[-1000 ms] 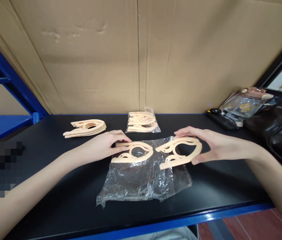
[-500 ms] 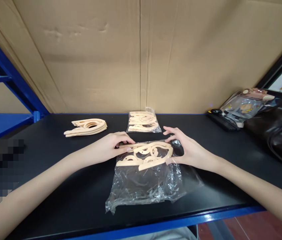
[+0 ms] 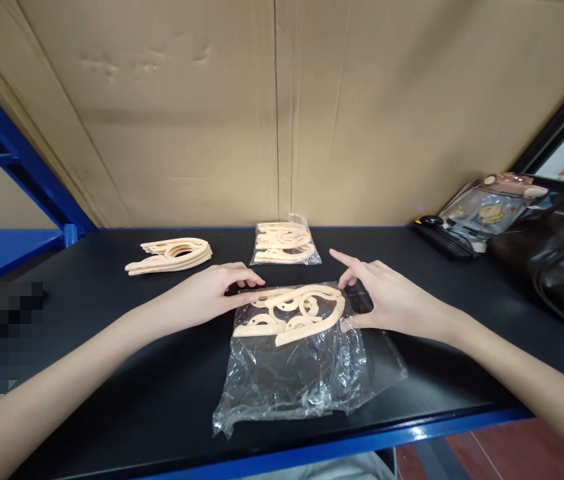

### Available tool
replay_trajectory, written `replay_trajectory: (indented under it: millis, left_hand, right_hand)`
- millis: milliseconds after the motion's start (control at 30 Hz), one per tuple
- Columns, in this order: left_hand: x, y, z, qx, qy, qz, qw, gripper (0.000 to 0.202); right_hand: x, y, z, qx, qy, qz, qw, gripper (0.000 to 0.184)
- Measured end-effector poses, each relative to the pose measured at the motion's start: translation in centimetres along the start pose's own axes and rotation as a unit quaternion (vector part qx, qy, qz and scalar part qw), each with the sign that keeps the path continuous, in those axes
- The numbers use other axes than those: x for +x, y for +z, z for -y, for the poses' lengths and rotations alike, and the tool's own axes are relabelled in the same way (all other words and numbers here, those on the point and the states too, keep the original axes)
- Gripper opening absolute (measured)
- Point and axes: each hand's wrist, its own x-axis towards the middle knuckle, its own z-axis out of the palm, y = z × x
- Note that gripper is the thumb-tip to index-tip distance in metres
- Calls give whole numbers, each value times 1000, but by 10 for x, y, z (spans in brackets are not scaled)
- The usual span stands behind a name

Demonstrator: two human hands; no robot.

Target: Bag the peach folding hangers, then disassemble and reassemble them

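Head view: a pair of peach-coloured curved plastic folding hangers [image 3: 292,311] lies overlapped on a crumpled clear plastic bag [image 3: 302,380] at the middle of the black desk [image 3: 112,373]. Their long axis runs from 9 to 3 o'clock, arched backs toward 12.

The left hand [image 3: 209,293] lies palm-down with its fingertips on their 9 o'clock end; whether it pinches cannot be told. The right hand [image 3: 387,300] is spread, its thumb touching the 3 o'clock end.

A loose stack of peach hangers [image 3: 172,255] lies at 10 o'clock, and a bagged pack of hangers [image 3: 285,243] at 12.
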Motion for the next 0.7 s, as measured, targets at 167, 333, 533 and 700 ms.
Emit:
replay_trajectory:
  millis: [167, 333, 533, 700]
  left_hand:
    - [2, 0, 4, -24, -26, 9, 999, 33]
    - [2, 1, 3, -36, -16, 13, 999, 30]
    - [3, 1, 3, -41, -9, 14, 999, 31]
    - [3, 1, 4, -33, 0, 16, 999, 32]
  right_hand:
    - [2, 3, 1, 72, 8, 2, 997, 103]
    - [4, 10, -2, 204, 69, -24, 976, 100]
    - [6, 10, -9, 290, 78, -29, 953, 76]
    - [8, 16, -13, 289, -10, 17, 957, 96]
